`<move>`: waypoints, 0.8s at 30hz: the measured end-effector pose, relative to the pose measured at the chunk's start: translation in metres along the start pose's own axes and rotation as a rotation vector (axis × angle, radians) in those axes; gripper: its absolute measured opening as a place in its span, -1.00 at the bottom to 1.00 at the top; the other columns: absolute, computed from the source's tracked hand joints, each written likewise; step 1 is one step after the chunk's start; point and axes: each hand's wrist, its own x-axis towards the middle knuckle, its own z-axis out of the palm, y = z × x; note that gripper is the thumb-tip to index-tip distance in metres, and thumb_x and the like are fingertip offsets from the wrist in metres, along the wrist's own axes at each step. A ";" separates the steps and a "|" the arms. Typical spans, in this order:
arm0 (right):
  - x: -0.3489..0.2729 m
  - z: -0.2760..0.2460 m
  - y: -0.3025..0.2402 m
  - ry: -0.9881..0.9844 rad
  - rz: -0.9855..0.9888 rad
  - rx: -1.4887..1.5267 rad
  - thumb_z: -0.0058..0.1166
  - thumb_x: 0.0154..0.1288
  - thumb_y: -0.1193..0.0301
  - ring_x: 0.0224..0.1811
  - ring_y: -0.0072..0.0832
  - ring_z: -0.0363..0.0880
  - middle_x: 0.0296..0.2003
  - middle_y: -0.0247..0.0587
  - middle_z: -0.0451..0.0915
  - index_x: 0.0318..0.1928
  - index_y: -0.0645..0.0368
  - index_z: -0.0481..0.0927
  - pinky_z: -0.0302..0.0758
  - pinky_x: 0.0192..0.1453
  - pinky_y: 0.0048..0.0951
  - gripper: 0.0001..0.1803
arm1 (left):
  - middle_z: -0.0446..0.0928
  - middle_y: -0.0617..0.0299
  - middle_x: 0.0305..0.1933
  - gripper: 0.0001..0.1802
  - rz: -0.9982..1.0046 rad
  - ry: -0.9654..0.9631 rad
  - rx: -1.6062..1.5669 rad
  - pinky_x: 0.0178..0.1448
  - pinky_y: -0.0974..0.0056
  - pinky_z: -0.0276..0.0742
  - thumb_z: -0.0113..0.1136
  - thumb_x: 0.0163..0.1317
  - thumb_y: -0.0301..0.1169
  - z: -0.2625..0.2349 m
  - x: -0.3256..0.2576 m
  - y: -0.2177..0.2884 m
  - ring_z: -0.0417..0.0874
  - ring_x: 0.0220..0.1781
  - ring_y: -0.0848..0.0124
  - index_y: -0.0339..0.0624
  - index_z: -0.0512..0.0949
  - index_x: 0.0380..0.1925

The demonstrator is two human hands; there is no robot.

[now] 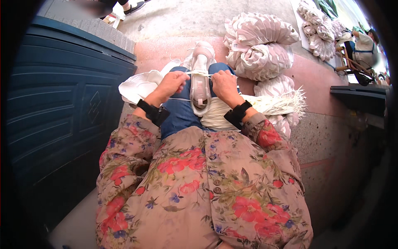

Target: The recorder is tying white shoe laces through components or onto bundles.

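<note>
A pale pink and white shoe upper (200,92) lies lengthwise over my lap, between my jeans-clad thighs. A white shoelace (195,73) runs across it, drawn sideways between my hands. On the left, my left hand (175,82) pinches one end, its fingers closed. My right hand (225,85) is closed on the other side of the lace, just right of the upper. Under my right forearm a thick bundle of white laces (261,104) rests over my right thigh. White material (141,85) lies beside my left forearm.
Coiled stacks of pale shoe uppers (261,45) stand on the floor to the front right, with another pile (319,31) farther off. A dark blue panelled door (70,91) is close on my left. Another person's foot (134,7) shows at the far left.
</note>
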 end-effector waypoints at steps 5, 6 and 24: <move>0.005 -0.001 -0.001 -0.062 0.002 -0.048 -0.09 -0.05 0.43 -0.28 -0.25 0.41 -0.45 -0.18 0.49 -0.52 0.16 0.54 0.25 -0.22 -0.18 -0.87 | 0.41 0.34 -0.63 -0.83 -0.034 0.071 0.048 -0.68 0.57 0.21 -0.01 0.18 -0.37 0.010 0.000 -0.008 0.33 -0.71 0.65 -0.23 0.49 -0.35; 0.005 -0.001 -0.001 -0.063 -0.011 -0.034 -0.09 -0.05 0.43 -0.28 -0.25 0.41 -0.45 -0.18 0.49 -0.52 0.16 0.54 0.25 -0.22 -0.18 -0.87 | 0.41 0.34 -0.63 -0.82 -0.023 0.142 0.097 -0.68 0.56 0.21 0.01 0.16 -0.37 0.011 -0.002 -0.010 0.33 -0.72 0.64 -0.24 0.49 -0.34; 0.025 0.000 -0.009 -0.124 -0.369 -0.292 -0.05 -0.09 0.48 -0.31 -0.35 0.41 -0.51 -0.25 0.47 -0.54 0.12 0.50 0.21 -0.20 -0.27 -0.94 | 0.52 -0.03 -0.46 -0.79 0.263 0.372 0.917 -0.28 0.10 0.44 -0.03 0.06 -0.33 0.016 0.020 -0.018 0.55 -0.35 0.07 -0.20 0.54 -0.50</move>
